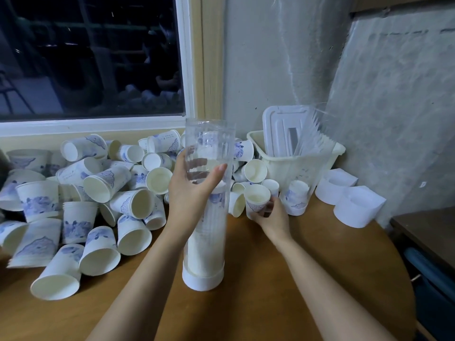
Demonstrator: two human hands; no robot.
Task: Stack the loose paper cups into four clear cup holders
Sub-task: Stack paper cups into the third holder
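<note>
**One cup in the right hand, the tube's mouth above and to its left**

Head view: the clear cup holder [209, 148] stands upright on the surface [283, 279], its long axis vertical, seated in a white base cap [203, 279]. The left hand [192, 190] wraps around the tube's middle, thumb on the near wall and fingers curled round the far side. A stack of nested cups [206, 242] fills the tube from the cap to about the level of that hand; above it the tube is empty.

The right hand [272, 219] sits just right of the tube, low near the surface, and pinches one paper cup [257, 199] round its lower body, mouth up. The tube's open top lies up and to the left of this cup, higher than both hands. As I judge it, the cup has to rise past the rim before it can drop along the axis, and the right hand is the one placed to do so.

The heap of loose cups [98, 188] spreads left of the left hand. A second holder [296, 195] with a few cups stands just beyond the right hand.

The cups carry a blue flower print and a few lines of small lettering, too small to read. I see no brand.
</note>
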